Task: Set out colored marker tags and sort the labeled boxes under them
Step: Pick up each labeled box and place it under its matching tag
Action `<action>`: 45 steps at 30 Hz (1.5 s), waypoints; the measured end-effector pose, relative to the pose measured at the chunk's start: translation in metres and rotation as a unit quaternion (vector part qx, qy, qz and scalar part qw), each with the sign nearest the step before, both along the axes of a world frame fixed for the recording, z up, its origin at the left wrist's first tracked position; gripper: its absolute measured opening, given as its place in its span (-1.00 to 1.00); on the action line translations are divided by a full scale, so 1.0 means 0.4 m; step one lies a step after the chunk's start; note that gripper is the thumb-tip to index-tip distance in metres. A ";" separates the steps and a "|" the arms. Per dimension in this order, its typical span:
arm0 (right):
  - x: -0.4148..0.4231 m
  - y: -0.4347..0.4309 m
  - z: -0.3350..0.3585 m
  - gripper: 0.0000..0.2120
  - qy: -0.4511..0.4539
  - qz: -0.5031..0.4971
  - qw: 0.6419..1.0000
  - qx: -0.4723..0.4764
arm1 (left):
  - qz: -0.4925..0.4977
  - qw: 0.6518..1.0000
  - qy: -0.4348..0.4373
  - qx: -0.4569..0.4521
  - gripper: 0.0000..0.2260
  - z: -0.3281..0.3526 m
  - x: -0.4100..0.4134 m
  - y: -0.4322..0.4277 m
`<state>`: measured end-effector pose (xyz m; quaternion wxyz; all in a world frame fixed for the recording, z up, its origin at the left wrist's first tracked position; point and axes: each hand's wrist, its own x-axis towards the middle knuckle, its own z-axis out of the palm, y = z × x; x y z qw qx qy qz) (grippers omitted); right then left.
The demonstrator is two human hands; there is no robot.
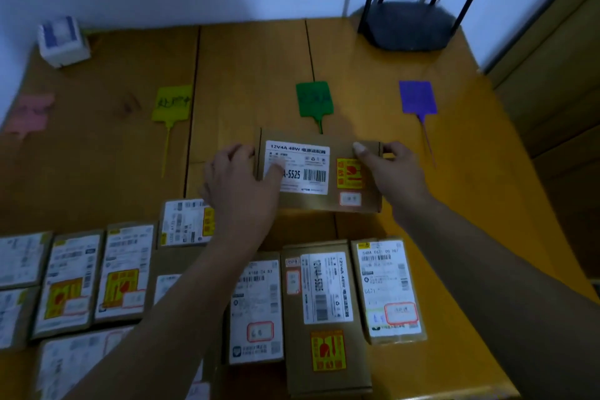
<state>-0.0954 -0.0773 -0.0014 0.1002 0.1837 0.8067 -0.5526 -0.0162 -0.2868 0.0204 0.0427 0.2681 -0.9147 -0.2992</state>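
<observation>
Just below the green tag (314,99), we have the labeled box (319,174) lying flat, its far edge over the tag's tail. Our left hand (242,185) curls round its left end, thumb on the white label (302,166); our right hand (389,169) pinches the right end. We judge it stiff, light cardboard with smooth, slightly slick faces, best held by its 2 short ends. Unsorted boxes (319,302) lie nearer us on the table (438,198).
</observation>
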 end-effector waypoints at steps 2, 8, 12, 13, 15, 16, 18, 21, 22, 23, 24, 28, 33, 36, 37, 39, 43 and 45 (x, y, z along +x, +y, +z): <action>-0.006 0.001 0.087 -0.65 0.022 -0.007 0.998 -0.054 | 0.018 0.989 0.089 0.120 -0.51 0.080 0.004 0.005; 0.007 -0.015 0.388 -0.65 0.077 0.015 0.986 -0.149 | 0.029 0.921 0.201 0.334 -0.61 0.342 0.038 -0.033; 0.026 -0.035 0.558 -0.61 0.123 0.074 0.972 -0.184 | 0.034 0.899 0.213 0.380 -0.68 0.492 0.067 -0.078; 0.030 -0.042 0.592 -0.61 0.130 0.087 0.969 -0.194 | 0.034 0.899 0.212 0.383 -0.67 0.522 0.074 -0.089; 0.037 -0.052 0.649 -0.64 0.143 0.108 0.961 -0.212 | 0.027 0.898 0.219 0.381 -0.68 0.576 0.086 -0.109; 0.041 -0.057 0.672 -0.65 0.145 0.115 0.959 -0.213 | 0.024 0.897 0.227 0.378 -0.70 0.599 0.090 -0.118; 0.045 -0.062 0.708 -0.67 0.147 0.125 0.959 -0.207 | 0.025 0.899 0.240 0.366 -0.71 0.637 0.098 -0.134; 0.055 -0.063 0.741 -0.68 0.144 0.139 0.956 -0.216 | 0.017 0.900 0.249 0.357 -0.69 0.671 0.116 -0.156; 0.060 -0.062 0.748 -0.67 0.143 0.142 0.956 -0.213 | 0.010 0.900 0.250 0.357 -0.70 0.678 0.126 -0.161; 0.064 -0.059 0.753 -0.66 0.143 0.143 0.957 -0.209 | 0.003 0.901 0.249 0.356 -0.71 0.683 0.134 -0.164; 0.068 -0.055 0.756 -0.66 0.144 0.142 0.957 -0.206 | -0.004 0.902 0.247 0.355 -0.71 0.686 0.141 -0.165; 0.081 -0.029 0.760 -0.64 0.145 0.138 0.960 -0.197 | -0.031 0.906 0.237 0.349 -0.71 0.701 0.145 -0.162; 0.089 0.022 0.729 -0.76 0.157 0.068 0.972 -0.161 | -0.060 0.911 0.230 0.336 -0.71 0.688 0.125 -0.127; 0.097 0.043 0.668 -0.71 0.146 0.049 0.982 -0.112 | -0.036 0.916 0.230 0.327 -0.67 0.629 0.122 -0.092; 0.103 0.049 0.641 -0.69 0.136 0.049 0.984 -0.100 | -0.028 0.920 0.222 0.323 -0.67 0.605 0.122 -0.079; 0.112 0.065 0.588 -0.67 0.115 0.041 0.989 -0.088 | -0.013 0.924 0.204 0.324 -0.66 0.555 0.120 -0.052; 0.109 0.119 0.496 -0.80 0.097 0.022 0.992 -0.080 | -0.005 0.931 0.168 0.324 -0.65 0.460 0.099 0.020; 0.093 0.160 0.455 -0.91 0.080 0.018 0.993 -0.089 | 0.001 0.929 0.136 0.343 -0.64 0.414 0.072 0.070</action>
